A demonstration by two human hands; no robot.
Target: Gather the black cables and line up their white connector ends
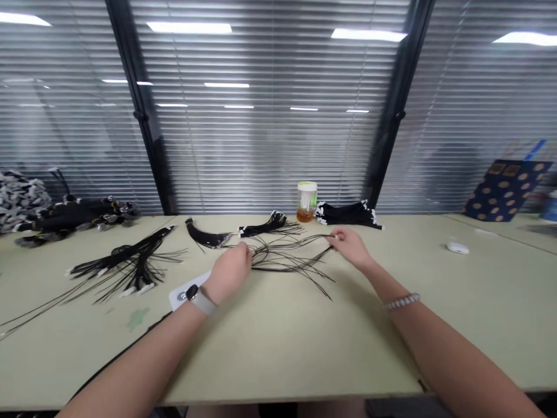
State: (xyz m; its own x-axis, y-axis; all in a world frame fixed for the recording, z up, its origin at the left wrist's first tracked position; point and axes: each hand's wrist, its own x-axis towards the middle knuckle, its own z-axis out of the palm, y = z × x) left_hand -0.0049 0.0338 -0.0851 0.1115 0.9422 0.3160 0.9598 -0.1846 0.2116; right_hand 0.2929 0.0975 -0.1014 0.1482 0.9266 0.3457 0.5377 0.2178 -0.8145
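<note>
Thin black wires [289,268] stretch between my two hands just above the table, their loose ends fanning out toward the front. My left hand [230,268] is closed around one end of the wires. The fingers of my right hand [348,245] pinch the other end, where a small light tip shows. Close behind my left hand lie a bundle of black wires with white connectors [272,225] and a curved black wire bundle [204,235]. A flat white device [180,296] is partly hidden under my left wrist.
On the left lie spread black wire bundles [139,255] and a pile of black cables [78,212]. A jar with amber contents [307,202] stands by stacked wire bundles [348,213] at the back. To the right are a small white case [457,248] and a dotted bag [505,188].
</note>
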